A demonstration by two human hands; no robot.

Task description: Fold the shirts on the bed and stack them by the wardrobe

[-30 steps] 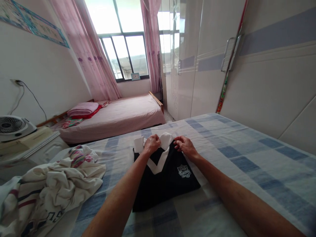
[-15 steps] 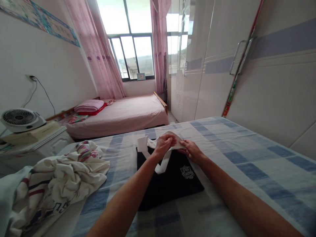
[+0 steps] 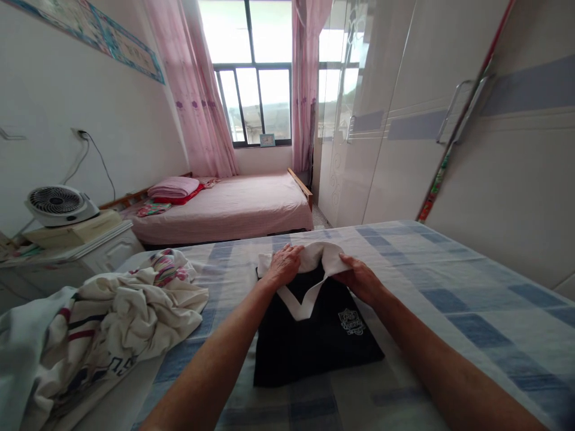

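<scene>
A black shirt [image 3: 305, 347] with a white collar [image 3: 330, 256] and a white logo on its chest lies folded on a blue-and-white checked bed [image 3: 395, 257]. My left hand [image 3: 286, 265] rests on the left side of the collar, fingers stretched out over the white cloth. At the collar's right tip, my right hand [image 3: 359, 276] pinches the fabric between thumb and fingers. The collar stands up a little between both hands, and the V-shaped white trim shows below it.
Crumpled cream clothes [image 3: 135, 317] lie on the bed's left side. Beyond stands a pink-covered bed [image 3: 242, 200] with folded bedding [image 3: 175, 188]. A fan [image 3: 60, 203] sits on a cabinet at left. White wardrobes [image 3: 404, 161] line the right side.
My left hand has unclenched and moved left on the collar, while the collar has spread out flatter and wider. My right hand still holds its right side. The view has shifted slightly left.
</scene>
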